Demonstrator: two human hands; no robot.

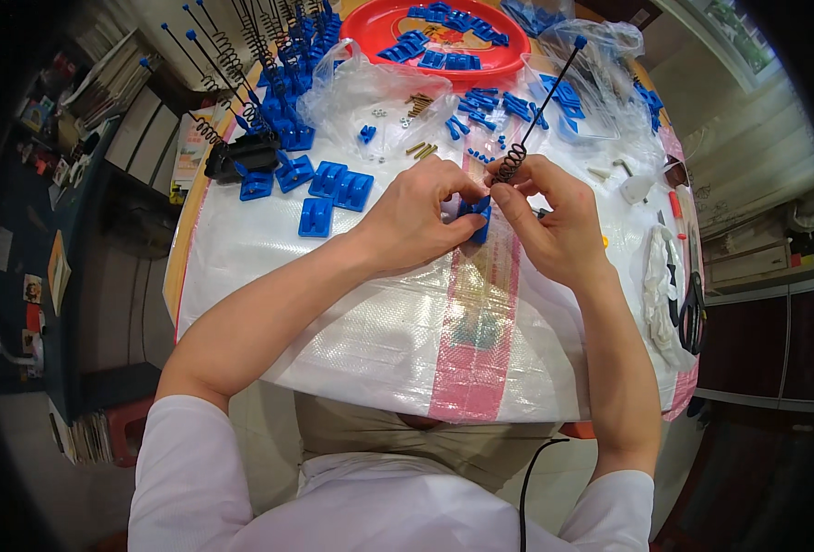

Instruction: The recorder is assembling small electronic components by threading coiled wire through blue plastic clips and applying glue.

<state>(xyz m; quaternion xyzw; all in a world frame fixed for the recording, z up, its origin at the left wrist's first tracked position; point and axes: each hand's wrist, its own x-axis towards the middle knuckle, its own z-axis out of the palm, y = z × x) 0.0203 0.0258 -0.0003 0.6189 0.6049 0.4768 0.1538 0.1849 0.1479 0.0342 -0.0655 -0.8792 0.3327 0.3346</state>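
Near the middle of the table, my left hand (422,213) is closed with thumb and fingers pinching a small blue plastic base (481,226). My right hand (559,221) grips the lower end of a thin black spring rod (511,164), just above the base. The rod slants up to the right and ends in a blue tip. Fingers hide where rod and base meet, so I cannot tell whether they are joined. Left of my left hand lie several loose blue bases (316,218). Brass screws (422,149) and small blue pieces lie just beyond my hands.
A red basin (356,57) of blue parts stands at the back, beside clear plastic bags (356,97). Several finished-looking rods on blue bases (292,131) crowd the far left. At the right lie scissors (693,315), a red-handled tool (676,213) and a white container (636,189).
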